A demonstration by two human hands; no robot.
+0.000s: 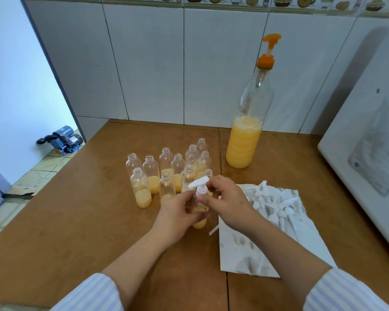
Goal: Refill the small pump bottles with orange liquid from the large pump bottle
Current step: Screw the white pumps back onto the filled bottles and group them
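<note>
The large pump bottle (248, 122), roughly a third full of orange liquid, is stood at the upper right of the bench (76, 221). Eleven uncapped small bottles (166, 173), most partly filled, are clustered at centre. A twelfth small bottle (199, 217) is gripped by the left hand (177, 215), while its white pump cap (200, 187) is pinched by the right hand (225, 198) fingers. Filling appears largely done; capping has seemingly just begun. Spare pump caps (276, 209), uncountable, are piled on white paper (245, 254), lower right.

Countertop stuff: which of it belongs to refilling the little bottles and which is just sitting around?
Belongs: large pump bottle, open small bottles, held small bottle in both hands, its white pump top, spare pumps on paper.
Sitting around: white appliance, blue motor.
</note>
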